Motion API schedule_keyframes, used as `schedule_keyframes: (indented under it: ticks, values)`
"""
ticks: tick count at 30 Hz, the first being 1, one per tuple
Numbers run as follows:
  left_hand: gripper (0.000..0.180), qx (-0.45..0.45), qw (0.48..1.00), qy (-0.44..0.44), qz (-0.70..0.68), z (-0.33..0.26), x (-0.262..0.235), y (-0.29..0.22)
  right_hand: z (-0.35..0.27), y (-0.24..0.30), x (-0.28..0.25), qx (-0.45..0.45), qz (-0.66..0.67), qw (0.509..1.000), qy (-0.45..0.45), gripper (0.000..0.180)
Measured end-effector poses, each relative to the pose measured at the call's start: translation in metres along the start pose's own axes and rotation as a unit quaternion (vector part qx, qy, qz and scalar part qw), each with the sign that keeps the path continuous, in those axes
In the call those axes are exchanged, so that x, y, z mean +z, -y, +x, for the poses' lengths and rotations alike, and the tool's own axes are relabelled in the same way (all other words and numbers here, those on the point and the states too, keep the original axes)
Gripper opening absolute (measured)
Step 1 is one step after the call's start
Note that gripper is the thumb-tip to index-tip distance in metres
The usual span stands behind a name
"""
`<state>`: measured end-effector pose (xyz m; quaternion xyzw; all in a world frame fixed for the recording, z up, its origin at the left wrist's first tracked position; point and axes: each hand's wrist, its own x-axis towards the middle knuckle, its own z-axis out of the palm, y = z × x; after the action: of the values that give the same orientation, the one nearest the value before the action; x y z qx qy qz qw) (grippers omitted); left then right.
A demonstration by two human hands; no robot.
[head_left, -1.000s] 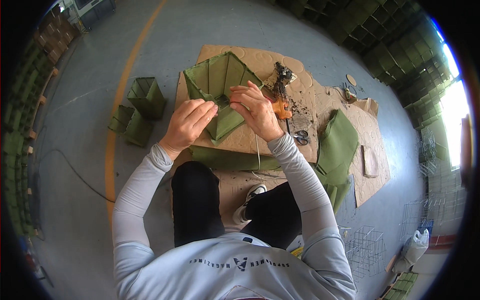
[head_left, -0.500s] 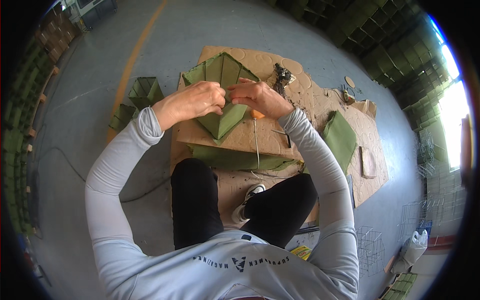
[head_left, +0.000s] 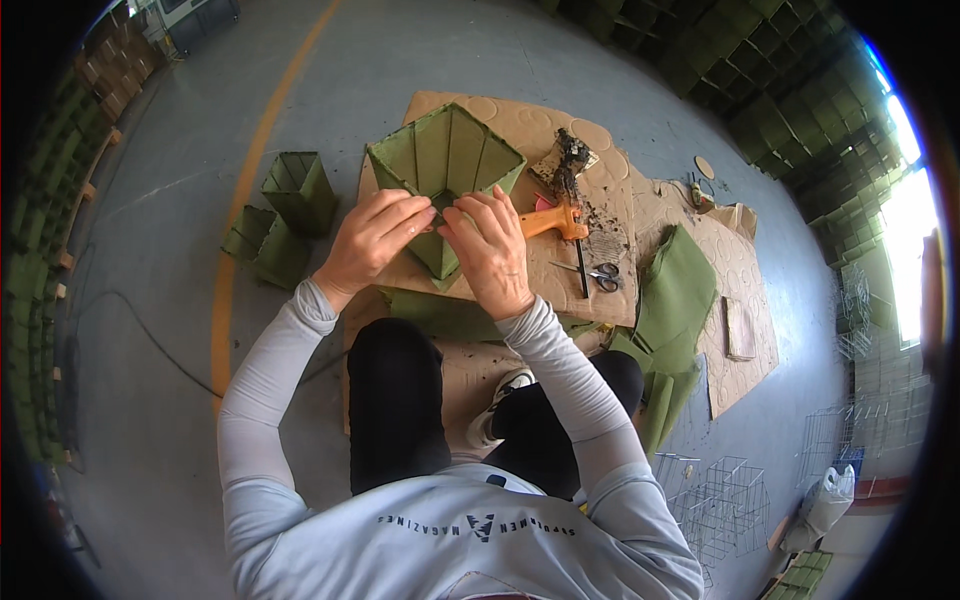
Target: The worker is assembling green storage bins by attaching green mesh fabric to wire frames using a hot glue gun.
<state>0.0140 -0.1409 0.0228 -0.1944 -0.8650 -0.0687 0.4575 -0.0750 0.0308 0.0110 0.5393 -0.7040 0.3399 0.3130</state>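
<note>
**Both hands busy over a green fabric-look box**

So here's what we've got: a big, flared, open-topped green box with ribbed, felt-looking walls (head_left: 455,140) sits on a brown cardboard sheet with pressed-in circles (head_left: 480,104), right in front of our knees. Its mouth faces up at us, and one corner points our way.

Our left hand (head_left: 378,238) is over the left part of the box's near side, thumb and fingers drawn together. Our right hand (head_left: 488,240) comes in over the right part of that same side, fingers bent, and the two sets of fingertips nearly meet. We honestly can't tell whether they're pinching the rim or some small bit, since the fingers cover the spot.

Just right of the box there's an orange pistol-shaped glue gun (head_left: 556,219), lying on the cardboard. Past its far end, further out from us, is a crumpled pad caked in black residue (head_left: 572,155). Nearer to us, to the right of the box, we see black-handled scissors (head_left: 606,278), and further right again a draped piece of green fabric-like sheet (head_left: 678,280).

Over to the left of the box, well apart from it, two smaller square green open boxes (head_left: 303,200) stand close together on the grey floor (head_left: 160,260), beside a yellow painted line (head_left: 247,180).
</note>
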Motion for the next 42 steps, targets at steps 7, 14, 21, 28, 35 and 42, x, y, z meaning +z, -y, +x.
schedule_keyframes:
  ticks: [7, 14, 21, 28, 35, 42]
  values:
    - [0.011, 0.040, 0.977, 0.163, -0.130, 0.036, 0.001, 0.027, 0.017, -0.032, -0.007, -0.025, 0.148, 0.984, 0.092, 0.015]
    - [0.013, 0.052, 0.912, 0.340, -0.223, 0.071, 0.018, 0.048, 0.058, -0.079, -0.018, 0.007, 0.292, 0.914, 0.280, 0.010]
    - [0.011, -0.139, 0.978, 0.064, -0.144, 0.059, 0.019, 0.010, 0.052, -0.090, -0.049, -0.023, 0.164, 0.969, 0.182, 0.024]
    - [0.024, -0.032, 0.998, -0.040, 0.043, -0.008, 0.012, -0.017, -0.009, -0.045, -0.017, -0.052, 0.025, 0.998, 0.006, 0.029]
    - [0.026, -0.051, 0.998, 0.010, 0.023, 0.013, 0.025, -0.002, 0.001, -0.038, -0.005, -0.003, 0.017, 0.999, 0.049, 0.022]
    - [0.013, -0.035, 0.920, 0.334, -0.203, 0.065, 0.018, 0.050, 0.041, -0.052, -0.033, 0.012, 0.061, 0.971, 0.229, 0.011]
